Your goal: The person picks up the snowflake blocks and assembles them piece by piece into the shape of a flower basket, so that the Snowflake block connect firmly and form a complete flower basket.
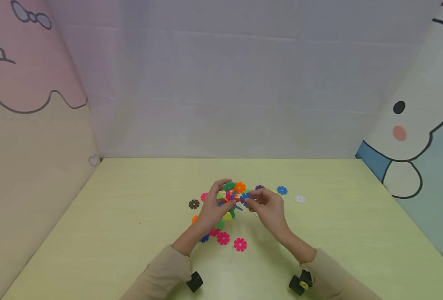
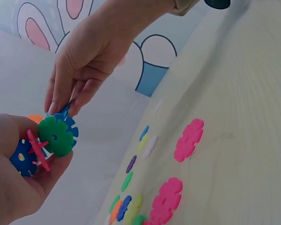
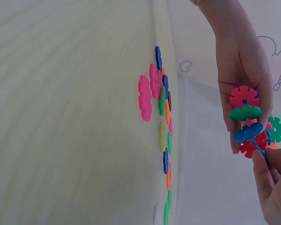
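My left hand (image 1: 210,213) holds a cluster of interlocked notched plastic discs above the table. Pink, green, blue and red pieces stick out of it at different angles; in the left wrist view a green disc (image 2: 56,136) faces the camera, and in the right wrist view a pink disc (image 3: 245,97) tops the cluster. On the cluster's right side, my right hand (image 1: 273,210) pinches a blue disc (image 1: 245,199) between thumb and fingers. That disc shows edge-on in the right wrist view, right against a red disc (image 3: 253,144) of the cluster.
Loose notched discs lie on the pale table (image 1: 105,229) under and around the hands. Nearest me are two pink discs, one (image 1: 240,244) slightly closer. A brown disc (image 1: 194,204) lies left, a blue one (image 1: 282,190) and a white one (image 1: 300,199) right.
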Tool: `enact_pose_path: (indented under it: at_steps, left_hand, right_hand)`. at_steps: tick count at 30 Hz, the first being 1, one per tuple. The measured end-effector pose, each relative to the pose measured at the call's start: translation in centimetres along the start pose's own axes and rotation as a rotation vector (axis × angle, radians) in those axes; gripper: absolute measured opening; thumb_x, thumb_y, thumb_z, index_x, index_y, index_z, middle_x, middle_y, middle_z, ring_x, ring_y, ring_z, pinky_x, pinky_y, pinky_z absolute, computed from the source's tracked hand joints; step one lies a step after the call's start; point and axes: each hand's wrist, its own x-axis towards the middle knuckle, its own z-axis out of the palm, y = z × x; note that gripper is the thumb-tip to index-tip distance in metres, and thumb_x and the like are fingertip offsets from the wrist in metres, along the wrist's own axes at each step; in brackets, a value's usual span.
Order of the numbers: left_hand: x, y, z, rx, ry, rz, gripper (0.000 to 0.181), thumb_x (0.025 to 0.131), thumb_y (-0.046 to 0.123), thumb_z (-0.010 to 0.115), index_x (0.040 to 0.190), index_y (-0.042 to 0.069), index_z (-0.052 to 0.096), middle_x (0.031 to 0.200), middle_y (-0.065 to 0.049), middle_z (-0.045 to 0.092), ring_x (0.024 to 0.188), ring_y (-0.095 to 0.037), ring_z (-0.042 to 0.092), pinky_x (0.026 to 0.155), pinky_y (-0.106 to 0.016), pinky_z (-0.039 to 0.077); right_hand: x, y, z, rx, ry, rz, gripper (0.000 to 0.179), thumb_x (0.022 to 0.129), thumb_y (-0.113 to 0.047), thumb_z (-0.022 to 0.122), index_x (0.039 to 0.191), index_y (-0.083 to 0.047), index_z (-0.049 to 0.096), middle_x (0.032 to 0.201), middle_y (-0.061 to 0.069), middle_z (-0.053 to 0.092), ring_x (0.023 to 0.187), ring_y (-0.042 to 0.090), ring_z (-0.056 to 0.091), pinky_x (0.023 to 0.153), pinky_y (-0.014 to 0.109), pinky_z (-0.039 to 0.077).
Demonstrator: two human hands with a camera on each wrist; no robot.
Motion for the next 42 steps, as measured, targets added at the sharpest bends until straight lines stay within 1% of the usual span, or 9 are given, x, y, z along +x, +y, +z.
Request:
enact_pose_path:
  at_steps: [5, 7, 10, 17, 22, 28, 33, 36, 42]
  left_hand:
    - [0.0, 0.3, -1.1, 0.137, -0.165, 0.055, 0.065, 0.091, 0.02, 0.055, 0.142, 0.033, 0.019, 0.148, -0.002, 0.018, 0.112, -0.031, 0.048, 0.084, -0.043, 0.048]
    - [-0.2, 0.8, -1.5, 0.183, -0.227, 0.061, 0.064, 0.091, 0.018, 0.055, 0.144, 0.027, 0.019, 0.148, -0.003, 0.02, 0.116, -0.032, 0.045, 0.086, -0.042, 0.047]
    - [-0.4, 1.2, -1.7, 0.223, -0.262, 0.074, 0.057, 0.091, 0.015, 0.055, 0.14, 0.02, 0.029, 0.142, -0.006, 0.03, 0.114, -0.032, 0.046, 0.085, -0.039, 0.048]
    - [-0.2, -0.7, -2.1, 0.228, -0.173, 0.071, 0.042, 0.089, 0.016, 0.058, 0.127, 0.021, 0.043, 0.131, -0.003, 0.044, 0.11, -0.026, 0.05, 0.086, -0.038, 0.047]
    - [-0.1, -0.8, -2.5, 0.174, -0.127, 0.029, 0.043, 0.087, 0.009, 0.06, 0.126, 0.02, 0.044, 0.129, -0.003, 0.045, 0.103, -0.028, 0.054, 0.078, -0.033, 0.052]
    - [0.1, -0.6, -2.1, 0.044, -0.102, -0.033, 0.047, 0.086, 0.007, 0.061, 0.128, 0.013, 0.041, 0.13, -0.01, 0.04, 0.09, -0.026, 0.059, 0.067, -0.033, 0.055]
    - [0.2, -0.5, -1.8, -0.016, -0.08, -0.058, 0.048, 0.085, 0.007, 0.063, 0.127, 0.013, 0.041, 0.131, -0.011, 0.039, 0.085, -0.026, 0.062, 0.066, -0.034, 0.055]
    - [0.3, -0.6, -1.6, -0.02, -0.066, -0.064, 0.049, 0.082, 0.01, 0.066, 0.125, 0.014, 0.042, 0.134, -0.01, 0.036, 0.091, -0.032, 0.059, 0.066, -0.036, 0.055]
    - [0.4, -0.7, -1.3, 0.035, 0.024, -0.07, 0.05, 0.079, 0.011, 0.069, 0.122, 0.019, 0.044, 0.132, -0.006, 0.038, 0.095, -0.032, 0.054, 0.068, -0.037, 0.054]
  right_hand:
    - [1.0, 0.2, -0.8, -0.029, -0.12, -0.026, 0.018, 0.079, -0.003, 0.067, 0.094, 0.007, 0.063, 0.085, 0.021, 0.065, 0.068, 0.027, 0.066, 0.059, 0.029, 0.055]
    - [1.2, 0.2, -1.0, -0.041, -0.178, -0.031, 0.019, 0.08, -0.003, 0.066, 0.096, 0.007, 0.062, 0.087, 0.021, 0.065, 0.069, 0.027, 0.066, 0.059, 0.029, 0.055]
    - [1.6, -0.1, -1.3, -0.067, -0.262, -0.032, 0.019, 0.081, -0.001, 0.064, 0.097, 0.009, 0.061, 0.087, 0.022, 0.064, 0.069, 0.03, 0.065, 0.059, 0.03, 0.055]
    - [2.9, 1.3, -3.2, -0.243, -0.342, -0.027, 0.021, 0.09, -0.012, 0.055, 0.101, 0.005, 0.062, 0.089, 0.019, 0.064, 0.073, 0.033, 0.063, 0.059, 0.033, 0.055]
    - [4.0, 3.6, -4.7, -0.495, -0.429, -0.058, 0.019, 0.081, -0.006, 0.066, 0.095, 0.006, 0.064, 0.082, 0.012, 0.063, 0.069, 0.021, 0.059, 0.058, 0.025, 0.05]
    - [4.2, 5.9, -4.7, -0.627, -0.587, 0.084, 0.029, 0.071, -0.013, 0.076, 0.094, -0.001, 0.062, 0.075, 0.002, 0.052, 0.069, 0.014, 0.046, 0.06, 0.025, 0.042]
    - [3.7, 5.4, -4.1, -0.649, -0.57, 0.14, 0.026, 0.071, -0.006, 0.074, 0.087, -0.005, 0.055, 0.075, 0.003, 0.052, 0.069, 0.015, 0.047, 0.06, 0.027, 0.043]
    - [3.3, 4.3, -4.0, -0.633, -0.529, 0.097, 0.02, 0.074, -0.002, 0.07, 0.088, -0.004, 0.055, 0.076, 0.003, 0.055, 0.068, 0.015, 0.051, 0.059, 0.025, 0.045]
    - [2.1, 0.5, -3.6, -0.238, -0.336, 0.08, 0.019, 0.082, 0.001, 0.063, 0.098, 0.006, 0.056, 0.082, 0.014, 0.06, 0.069, 0.031, 0.064, 0.055, 0.03, 0.054]
